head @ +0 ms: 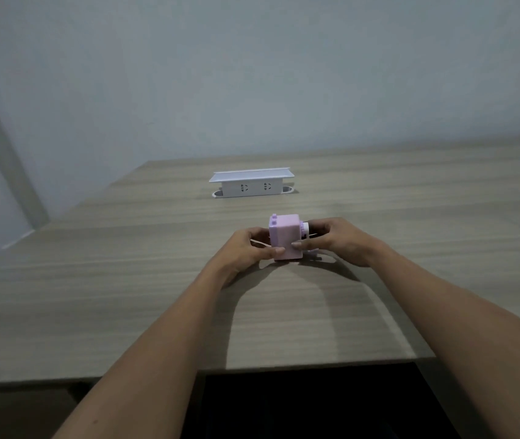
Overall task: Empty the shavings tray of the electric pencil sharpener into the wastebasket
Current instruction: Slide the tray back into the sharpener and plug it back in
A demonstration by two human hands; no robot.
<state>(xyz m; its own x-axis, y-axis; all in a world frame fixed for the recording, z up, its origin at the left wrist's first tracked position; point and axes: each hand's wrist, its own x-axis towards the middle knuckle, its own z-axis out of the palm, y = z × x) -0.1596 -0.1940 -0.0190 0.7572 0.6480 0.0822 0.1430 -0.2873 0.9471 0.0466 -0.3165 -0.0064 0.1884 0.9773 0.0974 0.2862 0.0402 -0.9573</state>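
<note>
A small pink pencil sharpener [285, 236] stands on the wooden table [125, 296], a white knob on its right side. My left hand [252, 248] grips its left side, thumb on the front face. A thin pale strip shows between the left fingers; I cannot tell what it is. My right hand [337, 240] holds the right side near the knob, thumb also on the front. The shavings tray cannot be told apart from the body. No wastebasket is in view.
A white pop-up socket box [250, 186] with an open lid stands on the table behind the sharpener. A pale wall rises behind the table. The table's front edge is close to me, with dark space below it.
</note>
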